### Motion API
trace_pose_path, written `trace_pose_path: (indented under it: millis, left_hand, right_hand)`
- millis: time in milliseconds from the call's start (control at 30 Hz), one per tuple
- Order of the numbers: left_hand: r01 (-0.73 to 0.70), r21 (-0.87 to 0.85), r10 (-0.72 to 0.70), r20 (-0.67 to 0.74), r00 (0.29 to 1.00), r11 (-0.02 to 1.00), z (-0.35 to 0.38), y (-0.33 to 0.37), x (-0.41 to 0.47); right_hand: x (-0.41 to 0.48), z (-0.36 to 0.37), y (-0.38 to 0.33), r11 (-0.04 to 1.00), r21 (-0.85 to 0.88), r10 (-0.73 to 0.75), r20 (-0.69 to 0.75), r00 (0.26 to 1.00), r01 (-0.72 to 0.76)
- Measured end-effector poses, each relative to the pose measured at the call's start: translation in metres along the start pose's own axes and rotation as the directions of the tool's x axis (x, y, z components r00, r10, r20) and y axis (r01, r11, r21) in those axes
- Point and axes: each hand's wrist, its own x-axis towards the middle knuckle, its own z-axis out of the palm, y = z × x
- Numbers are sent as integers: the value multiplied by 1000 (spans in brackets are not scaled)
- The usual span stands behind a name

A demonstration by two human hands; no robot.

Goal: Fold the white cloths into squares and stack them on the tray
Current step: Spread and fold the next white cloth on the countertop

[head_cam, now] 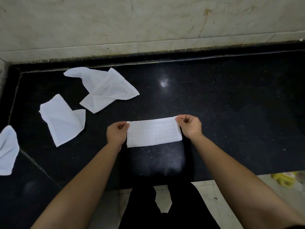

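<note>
Four white woven cloths show on the polished black stone tabletop (214,104), and none is a finished square yet. You hold the one in work, a white ribbed cloth folded to a long rectangle (153,133), at the near middle of the tabletop. It looks about halfway through its folding: one more fold across its length should bring it to a square.

Your left hand (116,133) pinches its far left corner, and your right hand (189,125) pinches its far right corner. Both hands are clamped on the cloth, well apart, with the whole rectangle stretched between them. I cannot tell whether its near edge rests on the stone or hangs just above it.

Three cloths are left untouched to your left: a crumpled white cloth with pointed corners (105,90) at the far left, a loosely rolled white cloth (61,119) nearer you, and a bunched white cloth (7,151) cut off by the left edge. No tray is in view, so no stack can be judged; most of the task remains.
</note>
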Motion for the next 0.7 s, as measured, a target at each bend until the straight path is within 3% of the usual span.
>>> trace_pose_path:
  millis: [400,467,500,533,600,633,700]
  left_hand:
    - [-58,44,59,-11,998,997,-1,-6,-8]
    - [-98,143,102,-21,995,985,-1,-5,-14]
    - [-175,250,192,-45,980,952,-1,-7,-18]
    - [-288,365,330,-57,942,885,0,-12,-21]
    - [-517,562,609,29,793,646,4,-19,-29]
    - [-591,627,678,133,723,507,8,-22,-29]
    - [-674,681,674,357,647,286,15,-29,-27]
  right_hand:
    - [-3,3,-7,994,-101,-45,-13,999,43]
    - [-5,3,-10,984,-165,-64,-8,998,62]
    - [-8,3,-9,961,-251,-128,-20,992,119]
    - [-12,3,-7,905,-364,-243,-21,970,219]
    - [-23,5,0,680,-567,-514,84,854,465]
    - [-27,9,3,547,-629,-576,196,793,553]
    - [-32,22,9,345,-686,-534,418,735,641]
